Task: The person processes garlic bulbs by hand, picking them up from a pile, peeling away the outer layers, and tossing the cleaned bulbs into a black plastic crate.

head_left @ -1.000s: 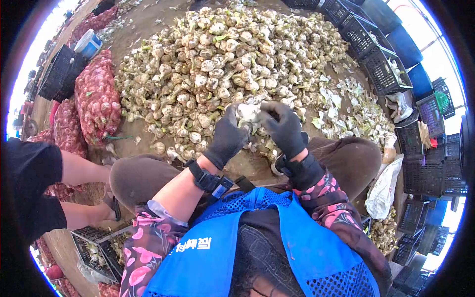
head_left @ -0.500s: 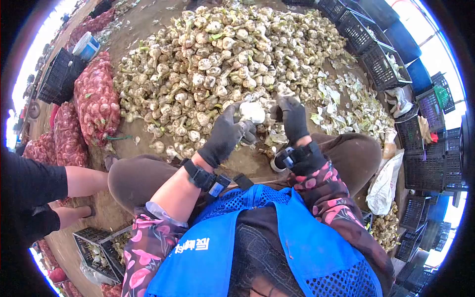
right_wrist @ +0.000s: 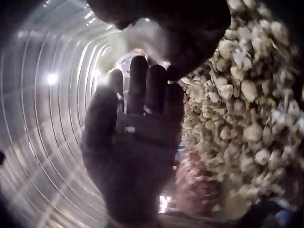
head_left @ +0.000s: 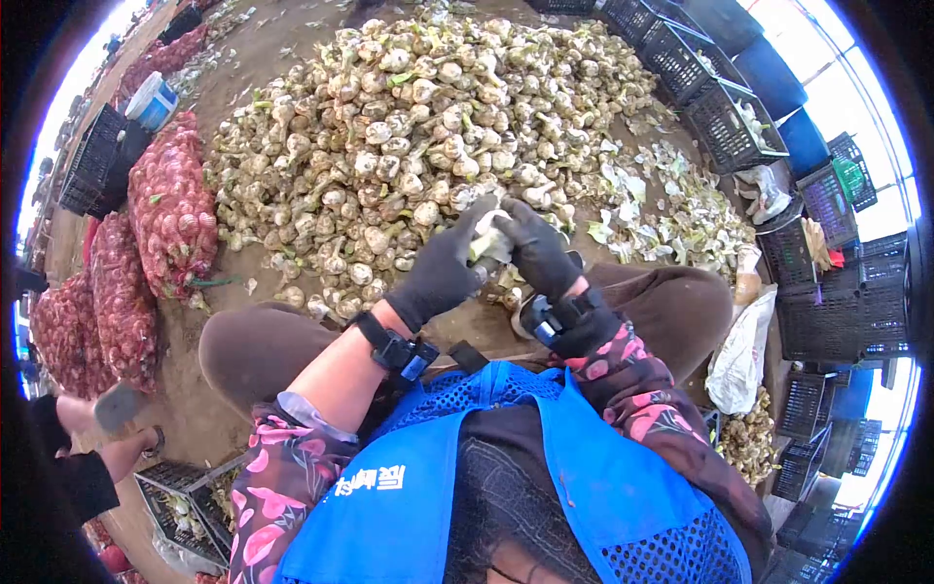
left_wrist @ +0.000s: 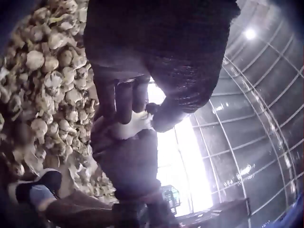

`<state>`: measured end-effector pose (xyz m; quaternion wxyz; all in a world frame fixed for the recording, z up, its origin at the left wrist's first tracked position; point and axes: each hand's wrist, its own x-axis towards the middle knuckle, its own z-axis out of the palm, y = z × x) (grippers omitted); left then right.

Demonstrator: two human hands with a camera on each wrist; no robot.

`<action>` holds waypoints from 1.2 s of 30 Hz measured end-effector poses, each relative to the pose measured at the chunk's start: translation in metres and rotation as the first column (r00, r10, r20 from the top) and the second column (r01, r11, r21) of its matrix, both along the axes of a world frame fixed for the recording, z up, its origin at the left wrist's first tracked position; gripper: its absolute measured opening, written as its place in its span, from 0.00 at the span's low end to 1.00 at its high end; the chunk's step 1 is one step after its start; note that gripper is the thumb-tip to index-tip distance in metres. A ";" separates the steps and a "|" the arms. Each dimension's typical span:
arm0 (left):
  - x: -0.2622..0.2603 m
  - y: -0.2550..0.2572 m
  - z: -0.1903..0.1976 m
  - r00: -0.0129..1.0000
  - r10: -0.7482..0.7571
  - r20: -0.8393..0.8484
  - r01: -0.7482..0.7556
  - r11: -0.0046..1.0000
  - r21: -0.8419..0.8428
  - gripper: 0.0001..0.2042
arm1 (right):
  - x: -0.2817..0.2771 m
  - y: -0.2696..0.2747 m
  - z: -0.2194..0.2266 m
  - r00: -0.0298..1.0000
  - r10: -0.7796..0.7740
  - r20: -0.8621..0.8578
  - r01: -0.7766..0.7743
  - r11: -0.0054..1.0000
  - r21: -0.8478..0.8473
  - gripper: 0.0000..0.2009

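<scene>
Both hands wear dark gloves and meet at a white garlic bulb (head_left: 489, 232) in front of the large garlic heap (head_left: 418, 136). My left hand (head_left: 443, 273) grips the bulb from the left, its pale greenish stem pointing down toward me. From the right, my right hand (head_left: 540, 251) pinches the bulb's upper side, fingers curled over it. In the left wrist view the bulb (left_wrist: 124, 129) shows between the two gloves, partly hidden by fingers. The right wrist view shows the bulb (right_wrist: 145, 40) blurred, above the left hand's fingers (right_wrist: 138, 80).
Red net sacks of garlic (head_left: 173, 209) stand at left, beside a black crate (head_left: 95, 161) and a white-blue bucket (head_left: 152, 102). Loose peelings (head_left: 671, 200) lie right of the heap. Black crates (head_left: 735, 122) line the right side, with a white sack (head_left: 741, 355) near my knee.
My right hand was apart from the bulb half a second ago and is back against it. The bulb has turned, its stem now facing me. The person at left has moved farther away.
</scene>
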<state>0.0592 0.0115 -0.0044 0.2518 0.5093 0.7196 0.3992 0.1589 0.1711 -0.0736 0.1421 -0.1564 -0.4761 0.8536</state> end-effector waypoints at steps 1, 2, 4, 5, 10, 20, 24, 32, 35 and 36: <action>0.001 0.002 0.003 0.978 -0.024 0.209 -0.001 0.993 0.118 0.38 | -0.001 -0.001 -0.006 0.999 0.034 -0.018 -0.032 0.993 0.117 0.17; 0.001 0.004 0.005 0.912 -0.077 0.403 -0.020 0.972 0.232 0.39 | 0.001 0.002 -0.009 0.996 -0.004 -0.089 -0.046 0.833 -0.551 0.17; -0.008 0.006 0.003 0.868 -0.051 0.493 -0.030 0.987 0.156 0.39 | 0.011 0.024 -0.010 0.993 -0.062 -0.103 -0.021 0.752 -0.658 0.20; -0.014 0.007 -0.009 0.864 -0.010 0.504 -0.075 0.986 0.150 0.36 | 0.013 0.034 -0.014 0.987 -0.140 -0.073 0.062 0.768 -0.637 0.21; -0.035 0.001 -0.033 0.868 0.180 0.462 -0.166 0.984 -0.072 0.25 | 0.047 0.082 -0.047 0.904 -0.391 0.171 0.375 0.920 0.118 0.27; -0.047 -0.008 -0.038 0.649 0.336 0.683 -0.295 0.938 -0.182 0.23 | 0.128 0.317 0.022 0.520 -0.854 -0.011 0.574 0.340 0.745 0.18; -0.048 -0.004 -0.053 0.852 0.203 0.482 -0.163 0.979 -0.125 0.19 | 0.091 0.355 0.068 0.557 -0.830 0.034 0.828 0.558 0.048 0.13; 0.019 -0.051 -0.076 0.933 -0.225 0.280 0.303 0.913 -0.275 0.23 | -0.048 0.164 0.004 0.944 -0.277 0.179 0.287 0.957 -0.032 0.14; 0.031 -0.074 -0.057 0.923 -0.238 0.303 0.355 0.830 -0.430 0.22 | -0.068 0.131 -0.005 0.988 -0.050 0.146 0.048 0.999 0.014 0.14; 0.032 -0.081 -0.052 0.933 -0.208 0.294 0.324 0.839 -0.437 0.22 | -0.074 0.115 0.005 0.975 -0.058 0.215 0.036 0.994 0.102 0.15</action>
